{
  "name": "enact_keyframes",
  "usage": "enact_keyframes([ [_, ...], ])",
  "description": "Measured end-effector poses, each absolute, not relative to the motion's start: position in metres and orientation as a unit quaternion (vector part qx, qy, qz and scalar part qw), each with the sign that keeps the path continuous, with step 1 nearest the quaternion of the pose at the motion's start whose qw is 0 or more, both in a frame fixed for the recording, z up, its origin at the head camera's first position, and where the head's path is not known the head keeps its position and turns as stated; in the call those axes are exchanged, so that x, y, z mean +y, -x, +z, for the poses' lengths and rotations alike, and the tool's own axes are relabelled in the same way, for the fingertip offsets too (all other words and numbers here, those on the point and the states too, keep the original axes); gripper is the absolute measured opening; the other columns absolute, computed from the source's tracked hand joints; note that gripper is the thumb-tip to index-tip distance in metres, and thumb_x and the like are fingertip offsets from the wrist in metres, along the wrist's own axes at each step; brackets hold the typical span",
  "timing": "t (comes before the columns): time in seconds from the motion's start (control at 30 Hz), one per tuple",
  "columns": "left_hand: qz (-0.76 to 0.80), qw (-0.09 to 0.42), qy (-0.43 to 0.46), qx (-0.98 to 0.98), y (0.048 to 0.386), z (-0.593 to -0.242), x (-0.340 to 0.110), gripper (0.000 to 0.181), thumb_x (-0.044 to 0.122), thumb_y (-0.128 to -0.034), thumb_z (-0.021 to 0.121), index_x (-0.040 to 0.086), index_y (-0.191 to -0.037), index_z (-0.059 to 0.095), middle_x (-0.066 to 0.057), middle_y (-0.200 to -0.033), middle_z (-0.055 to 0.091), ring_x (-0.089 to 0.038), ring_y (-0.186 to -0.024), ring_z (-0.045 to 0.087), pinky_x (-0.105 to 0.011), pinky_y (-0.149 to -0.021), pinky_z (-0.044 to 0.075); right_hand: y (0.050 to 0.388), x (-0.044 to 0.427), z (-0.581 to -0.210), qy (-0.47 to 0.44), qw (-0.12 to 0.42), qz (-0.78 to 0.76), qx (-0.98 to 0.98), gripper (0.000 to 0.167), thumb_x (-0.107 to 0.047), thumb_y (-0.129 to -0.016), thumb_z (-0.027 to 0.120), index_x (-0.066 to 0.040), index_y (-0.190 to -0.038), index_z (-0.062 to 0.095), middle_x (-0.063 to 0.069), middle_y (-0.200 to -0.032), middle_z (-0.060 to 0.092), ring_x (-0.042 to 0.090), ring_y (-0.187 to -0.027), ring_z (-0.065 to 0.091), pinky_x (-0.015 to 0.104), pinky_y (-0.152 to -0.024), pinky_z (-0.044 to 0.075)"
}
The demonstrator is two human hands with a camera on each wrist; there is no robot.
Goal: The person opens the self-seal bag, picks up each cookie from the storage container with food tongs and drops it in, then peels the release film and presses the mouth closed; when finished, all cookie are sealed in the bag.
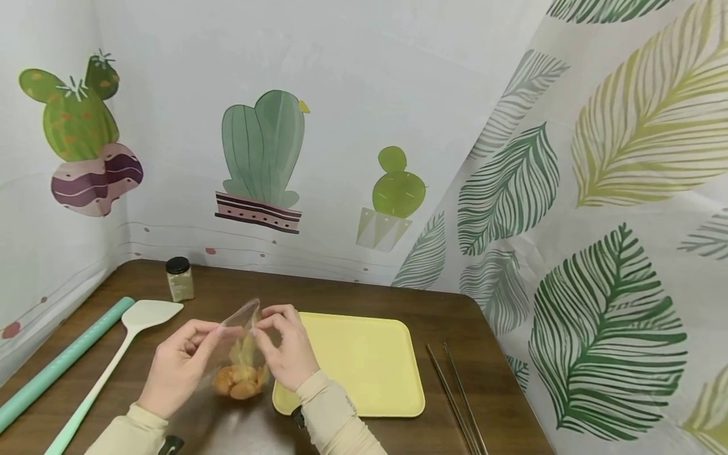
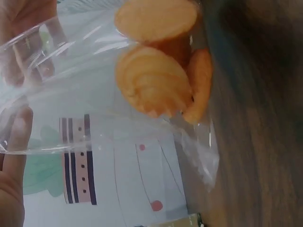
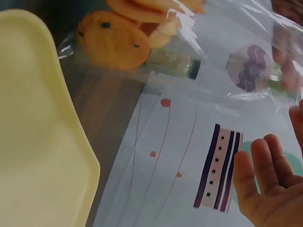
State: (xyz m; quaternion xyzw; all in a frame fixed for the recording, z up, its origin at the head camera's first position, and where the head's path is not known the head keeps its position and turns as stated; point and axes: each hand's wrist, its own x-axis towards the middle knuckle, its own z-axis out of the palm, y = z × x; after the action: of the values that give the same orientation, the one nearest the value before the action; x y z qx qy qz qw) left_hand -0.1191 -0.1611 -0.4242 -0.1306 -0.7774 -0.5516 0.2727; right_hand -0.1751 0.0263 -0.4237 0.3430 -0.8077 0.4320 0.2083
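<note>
A clear plastic bag point(image 1: 244, 347) hangs upright over the table with its top edge stretched between both hands. Several golden-brown baked pieces point(image 1: 240, 382) lie at its bottom. In the left wrist view one piece point(image 2: 151, 80) has a ridged, swirled top; in the right wrist view another piece point(image 3: 112, 40) shows dark specks. My left hand point(image 1: 177, 363) pinches the left side of the bag's mouth between thumb and finger. On the opposite side my right hand point(image 1: 291, 346) pinches the rim likewise, its other fingers point(image 3: 265, 163) loosely bent.
A yellow tray point(image 1: 361, 366) lies just right of the bag, partly under the right forearm. Further right are two thin metal sticks point(image 1: 457, 398). On the left lie a pale spatula point(image 1: 114, 360) and a green rod point(image 1: 65, 360). A black-lidded jar point(image 1: 180, 279) stands behind.
</note>
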Motion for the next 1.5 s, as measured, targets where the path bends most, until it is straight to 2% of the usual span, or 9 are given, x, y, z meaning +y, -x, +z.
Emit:
enact_keyframes([
  [0.1,-0.558,0.276,0.113,-0.775,0.12,-0.428,-0.17,0.01,0.004,-0.0976,0.057,0.006,-0.105,0.064,-0.008,-0.1,0.074,-0.012,-0.084,0.071,-0.018,-0.047,0.044,0.181,0.032,-0.424,-0.331,0.193,0.466,-0.798,0.013,-0.021,-0.099,0.058,-0.012,-0.096,0.066,0.004,-0.115,0.058,0.011,-0.104,0.056,0.022,-0.081,0.05],
  [0.17,-0.563,0.276,0.102,-0.772,0.121,-0.431,-0.177,0.012,0.004,-0.0986,0.055,0.004,-0.107,0.063,-0.01,-0.1,0.073,-0.012,-0.084,0.072,-0.015,-0.056,0.049,0.184,0.035,-0.424,-0.319,0.179,0.479,-0.798,0.015,-0.021,-0.101,0.055,-0.012,-0.097,0.066,0.003,-0.114,0.058,0.011,-0.102,0.057,0.023,-0.078,0.051],
  [0.3,-0.578,0.266,0.091,-0.766,0.122,-0.435,-0.188,0.015,0.005,-0.1004,0.052,-0.001,-0.111,0.061,-0.012,-0.1,0.073,-0.014,-0.085,0.072,-0.018,-0.075,0.054,0.188,0.039,-0.425,-0.299,0.142,0.497,-0.802,0.018,-0.019,-0.103,0.049,-0.01,-0.101,0.065,0.002,-0.108,0.061,0.01,-0.096,0.059,0.021,-0.078,0.051],
  [0.6,-0.603,0.226,0.077,-0.762,0.122,-0.437,-0.195,0.023,0.011,-0.1022,0.05,-0.007,-0.115,0.058,-0.013,-0.096,0.073,-0.016,-0.084,0.072,-0.021,-0.074,0.055,0.189,0.039,-0.428,-0.263,0.09,0.532,-0.8,0.023,-0.022,-0.105,0.044,-0.008,-0.096,0.06,0.004,-0.099,0.067,0.006,-0.085,0.059,0.021,-0.073,0.049],
  [0.9,-0.621,0.187,0.048,-0.76,0.121,-0.433,-0.194,0.029,0.022,-0.1033,0.05,-0.005,-0.109,0.059,-0.011,-0.095,0.074,-0.018,-0.085,0.072,-0.021,-0.076,0.055,0.189,0.037,-0.429,-0.22,0.091,0.541,-0.806,0.021,-0.021,-0.104,0.047,-0.009,-0.094,0.062,0.001,-0.089,0.066,0.006,-0.081,0.059,0.02,-0.068,0.048],
  [1.03,-0.614,0.187,0.038,-0.766,0.12,-0.429,-0.188,0.03,0.025,-0.1027,0.051,-0.003,-0.108,0.061,-0.009,-0.096,0.074,-0.018,-0.084,0.072,-0.024,-0.073,0.056,0.187,0.032,-0.428,-0.183,0.151,0.56,-0.794,0.007,-0.014,-0.098,0.056,-0.01,-0.103,0.056,-0.001,-0.095,0.057,0.011,-0.085,0.057,0.026,-0.071,0.051],
  [1.23,-0.607,0.192,0.037,-0.77,0.12,-0.424,-0.18,0.029,0.026,-0.1021,0.052,0.0,-0.109,0.063,-0.007,-0.096,0.074,-0.017,-0.083,0.072,-0.029,-0.07,0.058,0.182,0.028,-0.421,-0.227,0.337,0.458,-0.791,0.021,-0.012,-0.09,0.064,-0.012,-0.106,0.05,0.002,-0.104,0.044,0.016,-0.097,0.046,0.03,-0.085,0.044],
  [1.37,-0.616,0.193,0.043,-0.763,0.118,-0.419,-0.173,0.027,0.023,-0.1015,0.054,-0.001,-0.109,0.063,-0.008,-0.095,0.074,-0.017,-0.082,0.072,-0.034,-0.068,0.059,0.179,0.025,-0.413,-0.306,0.453,0.336,-0.767,0.015,-0.012,-0.087,0.066,-0.012,-0.1,0.058,0.003,-0.097,0.047,0.018,-0.089,0.044,0.028,-0.08,0.039],
  [1.5,-0.608,0.205,0.063,-0.764,0.117,-0.416,-0.168,0.024,0.019,-0.1012,0.054,-0.002,-0.11,0.063,-0.01,-0.095,0.074,-0.017,-0.081,0.072,-0.034,-0.067,0.059,0.175,0.019,-0.404,-0.372,0.486,0.258,-0.747,0.014,-0.016,-0.086,0.068,-0.014,-0.1,0.064,0.002,-0.095,0.051,0.017,-0.083,0.045,0.024,-0.074,0.037],
])
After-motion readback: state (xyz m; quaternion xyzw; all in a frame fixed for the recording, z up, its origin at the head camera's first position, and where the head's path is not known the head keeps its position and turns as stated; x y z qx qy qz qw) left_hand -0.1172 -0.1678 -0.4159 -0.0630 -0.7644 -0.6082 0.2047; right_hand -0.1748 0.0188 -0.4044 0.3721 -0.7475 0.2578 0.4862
